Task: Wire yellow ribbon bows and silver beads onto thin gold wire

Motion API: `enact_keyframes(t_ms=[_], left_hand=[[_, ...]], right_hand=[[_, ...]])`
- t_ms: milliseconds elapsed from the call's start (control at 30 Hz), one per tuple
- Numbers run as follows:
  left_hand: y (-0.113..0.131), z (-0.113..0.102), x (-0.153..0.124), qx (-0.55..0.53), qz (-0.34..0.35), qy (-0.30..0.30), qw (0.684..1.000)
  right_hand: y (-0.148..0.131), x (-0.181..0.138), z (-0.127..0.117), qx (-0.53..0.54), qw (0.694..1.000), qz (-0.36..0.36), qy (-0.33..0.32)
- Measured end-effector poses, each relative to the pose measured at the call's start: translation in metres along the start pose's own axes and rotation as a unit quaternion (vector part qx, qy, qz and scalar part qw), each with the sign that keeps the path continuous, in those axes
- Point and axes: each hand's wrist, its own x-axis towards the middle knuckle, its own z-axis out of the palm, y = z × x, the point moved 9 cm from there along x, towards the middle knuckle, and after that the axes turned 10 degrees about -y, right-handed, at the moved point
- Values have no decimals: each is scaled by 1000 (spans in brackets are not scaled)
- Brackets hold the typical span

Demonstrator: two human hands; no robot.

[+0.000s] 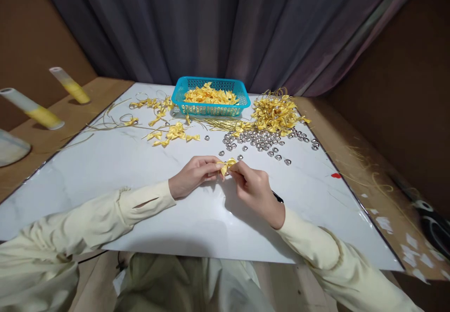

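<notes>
Both hands meet over the middle of the white board, pinching one small yellow ribbon bow (228, 164). My left hand (197, 173) is closed on the bow's left side, thumb on top. From the right, my right hand (253, 187) pinches the other side with thumb and forefinger. Fingers hide part of the bow, so I cannot tell whether a ring or cord is with it. Just beyond the hands lie many loose silver heart-shaped rings (258, 139). Several loose yellow bows (175, 132) rest to the left of them.
A blue plastic basket (211, 110) of yellow bows stands at the back. Beside it lies a bundle of bows on gold cords (276, 115). Yellow spools (45, 116) stand at the left. Scissors (434, 225) and paper scraps (385, 224) lie along the right edge.
</notes>
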Motion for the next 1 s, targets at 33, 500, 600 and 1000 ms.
enact_keyframes(t_ms=[33, 500, 600, 1000], left_hand=[[-1, 0, 0, 4, -4, -2, 1000], [10, -8, -4, 79, 48, 43, 995], [17, -4, -6, 125, 72, 35, 989], [29, 8, -10, 231, 120, 23, 965]], right_hand=[[0, 0, 0, 1, 1000, -1, -1], [15, 3, 4, 21, 996, 59, -69], [10, 3, 5, 20, 997, 31, -71], [-4, 4, 2, 10, 998, -25, -54]])
